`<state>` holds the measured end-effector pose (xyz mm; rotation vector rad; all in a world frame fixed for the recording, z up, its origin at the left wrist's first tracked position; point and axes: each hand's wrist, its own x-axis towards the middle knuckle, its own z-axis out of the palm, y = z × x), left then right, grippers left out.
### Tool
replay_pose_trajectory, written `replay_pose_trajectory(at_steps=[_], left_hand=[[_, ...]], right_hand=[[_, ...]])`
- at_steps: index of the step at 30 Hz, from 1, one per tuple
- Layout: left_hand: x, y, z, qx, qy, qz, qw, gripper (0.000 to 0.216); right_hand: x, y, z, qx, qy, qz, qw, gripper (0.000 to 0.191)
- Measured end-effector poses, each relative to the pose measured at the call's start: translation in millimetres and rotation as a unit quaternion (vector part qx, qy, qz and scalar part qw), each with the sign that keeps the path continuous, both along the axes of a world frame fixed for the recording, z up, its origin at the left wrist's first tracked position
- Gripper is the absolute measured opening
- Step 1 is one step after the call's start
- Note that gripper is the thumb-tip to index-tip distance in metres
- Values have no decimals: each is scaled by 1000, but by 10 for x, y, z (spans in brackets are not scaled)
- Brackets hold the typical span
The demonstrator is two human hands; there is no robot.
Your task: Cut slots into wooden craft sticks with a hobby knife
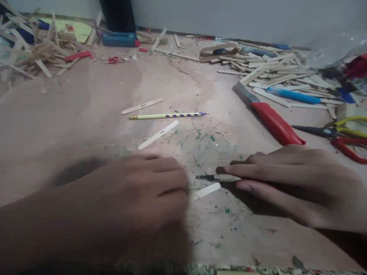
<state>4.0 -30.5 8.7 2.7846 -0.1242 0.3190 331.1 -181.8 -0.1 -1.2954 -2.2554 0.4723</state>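
Note:
My right hand [298, 183] holds a small carving chisel [229, 178] between thumb and fingers, its metal tip pointing left, low over the table. Blurred by motion, my left hand [155, 183] is to the left with its fingers curled; whatever they hold is hidden. Between the hands a popsicle stick [207, 190] shows only its right end, the rest lying behind or under my left hand. Beyond the left hand lie a popsicle stick with a small slot [158, 135], a yellow pencil with purple spots [168, 116] and another slotted popsicle stick [142, 106].
A red-handled cutter [276, 123] and scissors [341, 133] lie by my right hand. A pile of popsicle sticks with a blue pen [294, 95] is at back right. More sticks [37, 46] heap at back left, near a blue block [119, 39]. Green shavings dot the table.

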Motion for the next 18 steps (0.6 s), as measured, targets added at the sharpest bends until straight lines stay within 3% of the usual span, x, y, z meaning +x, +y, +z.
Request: replay_pose_trajectory(at_steps=[7, 11, 18], left_hand=[[-38, 32, 25, -9, 6, 49, 999, 37], [-14, 28, 3, -23, 13, 37, 999, 31], [-22, 48, -16, -47, -13, 35, 998, 29]], right_hand=[[166, -87, -40, -7, 12, -30, 999, 33], [127, 2, 46, -42, 13, -35, 998, 23], [24, 77, 121, -66, 22, -40, 997, 30]])
